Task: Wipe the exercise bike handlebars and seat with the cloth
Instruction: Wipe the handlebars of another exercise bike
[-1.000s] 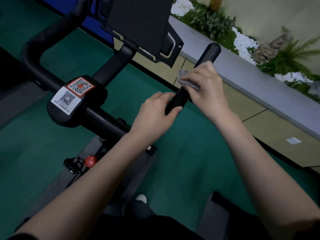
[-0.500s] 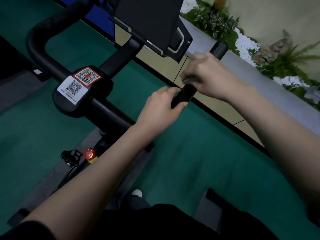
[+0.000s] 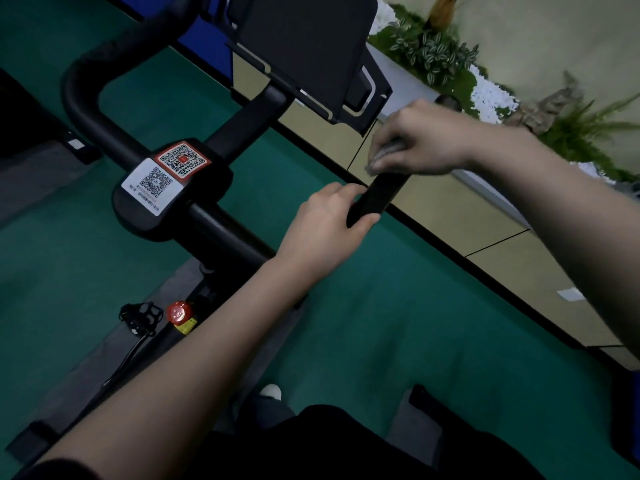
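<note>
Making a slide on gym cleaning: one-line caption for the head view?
The right hand holds a grey cloth on the black handlebar while the left hand grips it lower down.

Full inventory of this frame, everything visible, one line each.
handlebar: 1, black, upper left to right
cloth: 1, grey, handlebar's right end, under right hand
white QR sticker: 1, white, on the handlebar's centre clamp
red QR sticker: 1, red, beside the white one
screen holder: 1, black, top centre
knob: 1, red, lower left on the frame
pedal: 1, black, left of the knob
floor: 1, green, underneath
plants: several, green, top right planter
left hand: 1, gripping the handlebar
right hand: 1, holding the cloth on the handlebar
</note>
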Tool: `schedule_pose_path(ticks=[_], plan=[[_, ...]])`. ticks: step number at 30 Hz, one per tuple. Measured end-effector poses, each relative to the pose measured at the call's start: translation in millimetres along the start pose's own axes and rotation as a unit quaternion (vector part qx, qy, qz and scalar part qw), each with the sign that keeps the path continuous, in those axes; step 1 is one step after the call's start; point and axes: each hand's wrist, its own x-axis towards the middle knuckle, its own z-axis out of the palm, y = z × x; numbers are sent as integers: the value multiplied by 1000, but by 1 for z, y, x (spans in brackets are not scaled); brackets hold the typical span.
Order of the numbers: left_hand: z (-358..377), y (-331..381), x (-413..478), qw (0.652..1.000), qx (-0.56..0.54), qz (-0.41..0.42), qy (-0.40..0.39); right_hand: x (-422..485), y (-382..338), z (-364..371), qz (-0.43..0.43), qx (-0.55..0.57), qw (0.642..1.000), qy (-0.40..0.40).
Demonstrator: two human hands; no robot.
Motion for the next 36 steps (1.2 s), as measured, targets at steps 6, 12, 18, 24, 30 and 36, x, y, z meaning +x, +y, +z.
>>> schedule_pose_path(ticks=[6,12,18,24,30,36], plan=[[-1,1,1,1000,-2,-7,-6,8,-3,10,-20,-12,999,-44],[-3,2,1,1000,-3,-13,-18,22,10,-15,71,-96,992,-53],[-2,2,1,1000,2,-13,-16,8,21,-21,44,-100,993,39],[-1,6,5,999,25,-12,-16,-5,30,4,39,-84,978,186],[5,18,34,999,31,13,-20,-13,10,52,103,-42,874,472],[13,19,50,999,21,22,-10,-3,21,40,185,52,853,485]])
